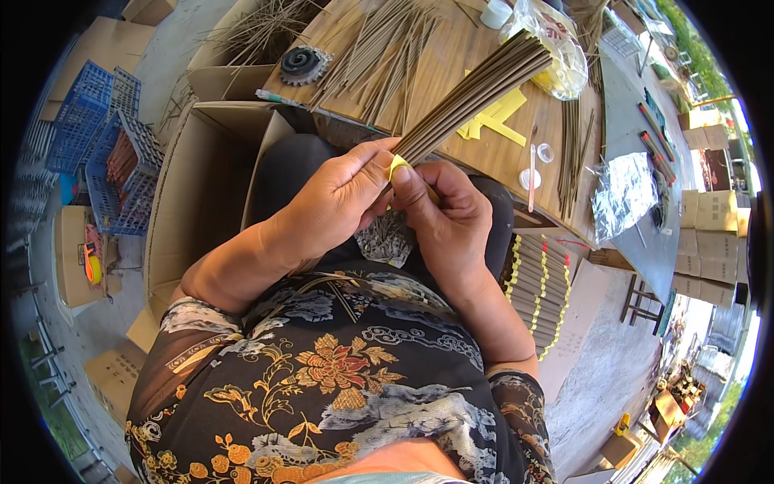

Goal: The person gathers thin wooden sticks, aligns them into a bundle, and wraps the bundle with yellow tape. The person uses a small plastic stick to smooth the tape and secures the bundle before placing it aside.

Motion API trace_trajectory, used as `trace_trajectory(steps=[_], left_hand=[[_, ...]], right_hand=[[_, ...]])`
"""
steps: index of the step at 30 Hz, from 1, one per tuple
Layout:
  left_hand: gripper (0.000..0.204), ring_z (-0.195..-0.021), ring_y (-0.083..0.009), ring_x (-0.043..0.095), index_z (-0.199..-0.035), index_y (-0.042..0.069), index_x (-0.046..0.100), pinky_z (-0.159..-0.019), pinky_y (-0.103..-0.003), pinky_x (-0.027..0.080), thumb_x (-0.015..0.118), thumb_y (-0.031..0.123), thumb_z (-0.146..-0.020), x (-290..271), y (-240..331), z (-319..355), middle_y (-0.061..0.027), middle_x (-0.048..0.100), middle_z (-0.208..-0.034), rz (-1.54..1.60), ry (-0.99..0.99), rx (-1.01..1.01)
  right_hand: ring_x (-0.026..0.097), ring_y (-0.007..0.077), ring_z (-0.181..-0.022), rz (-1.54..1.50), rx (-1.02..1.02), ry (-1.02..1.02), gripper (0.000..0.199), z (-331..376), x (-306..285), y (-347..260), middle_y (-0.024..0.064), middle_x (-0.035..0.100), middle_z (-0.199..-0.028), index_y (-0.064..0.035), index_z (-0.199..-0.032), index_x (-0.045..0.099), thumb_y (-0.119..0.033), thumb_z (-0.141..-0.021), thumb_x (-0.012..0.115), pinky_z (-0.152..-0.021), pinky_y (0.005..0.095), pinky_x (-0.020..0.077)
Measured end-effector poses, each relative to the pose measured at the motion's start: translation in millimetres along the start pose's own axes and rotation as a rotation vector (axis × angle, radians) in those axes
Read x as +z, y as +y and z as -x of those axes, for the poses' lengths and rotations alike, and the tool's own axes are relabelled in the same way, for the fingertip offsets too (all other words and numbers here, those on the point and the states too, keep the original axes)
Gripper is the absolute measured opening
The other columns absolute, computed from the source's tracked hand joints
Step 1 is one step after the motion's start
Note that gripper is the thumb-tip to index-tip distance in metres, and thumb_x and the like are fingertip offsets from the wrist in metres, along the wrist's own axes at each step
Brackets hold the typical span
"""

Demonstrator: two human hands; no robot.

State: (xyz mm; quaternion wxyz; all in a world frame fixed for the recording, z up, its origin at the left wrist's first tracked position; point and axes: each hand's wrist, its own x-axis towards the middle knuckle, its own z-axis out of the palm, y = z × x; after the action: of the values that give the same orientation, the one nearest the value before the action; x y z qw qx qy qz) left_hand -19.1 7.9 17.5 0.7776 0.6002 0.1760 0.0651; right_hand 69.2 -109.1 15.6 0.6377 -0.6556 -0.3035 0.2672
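At a wooden worktable (504, 164), we hold a bundle of brown incense sticks (476, 97) slantwise above our lap, its upper end fanning slightly toward the far right. Our left hand (347, 181) is closed around the bundle, thumb pressed beside a narrow yellow paper band (397, 164). Our right hand (447, 206) is nearly closed too, its thumb and curled fingers pinching the band, with a scrap of yellow showing between them. The bundle's lower part is hidden behind our hands.

On the tabletop before us, loose incense sticks (379, 60) lie beside a dark spiral coil (304, 63); yellow paper strips (496, 119) sit near a clear plastic bag (556, 68). Below the table's right side, yellow-banded bundles (538, 290) stand in rows. To our left are an open cardboard box (173, 214) and blue plastic crates (81, 113).
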Motion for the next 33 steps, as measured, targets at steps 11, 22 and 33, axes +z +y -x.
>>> trace_trajectory(steps=[11, 22, 33], left_hand=[[0.048, -0.056, -0.0039, 0.039, -0.127, -0.003, 0.035, -0.049, -0.016, 0.033, 0.039, 0.032, -0.093, 4.4, 4.9, 0.4, 0.0011, 0.044, -0.066, -0.049, -0.052, 0.118], [0.037, -0.055, -0.0052, 0.044, -0.118, 0.000, 0.045, -0.043, -0.016, 0.034, 0.037, 0.027, -0.094, 5.0, 8.6, -0.6, -0.0012, 0.050, -0.074, 0.060, -0.026, -0.008], [0.037, -0.053, -0.0049, 0.043, -0.112, 0.000, 0.050, -0.040, -0.015, 0.032, 0.039, 0.029, -0.093, 11.8, 10.0, -1.8, -0.0018, 0.053, -0.074, 0.019, 0.057, 0.033]], right_hand=[[0.043, 0.0017, -0.056, 0.095, -0.047, 0.060, 0.018, 0.1, 1.8, 4.4, 0.0004, 0.055, -0.062, -0.0008, -0.075, 0.056, -0.015, -0.084, 0.060, -0.050, 0.0167, 0.0356], [0.059, 0.0103, -0.063, -0.436, 0.022, -0.145, 0.014, -2.4, -8.4, -5.7, 0.0053, 0.060, -0.065, 0.0020, -0.079, 0.054, -0.010, -0.086, 0.055, -0.057, 0.0207, 0.0453], [0.060, 0.0139, -0.062, -0.439, -0.055, -0.189, 0.015, -5.7, -13.4, 4.1, 0.0079, 0.058, -0.068, 0.0015, -0.078, 0.052, -0.011, -0.084, 0.058, -0.056, 0.0250, 0.0479]])
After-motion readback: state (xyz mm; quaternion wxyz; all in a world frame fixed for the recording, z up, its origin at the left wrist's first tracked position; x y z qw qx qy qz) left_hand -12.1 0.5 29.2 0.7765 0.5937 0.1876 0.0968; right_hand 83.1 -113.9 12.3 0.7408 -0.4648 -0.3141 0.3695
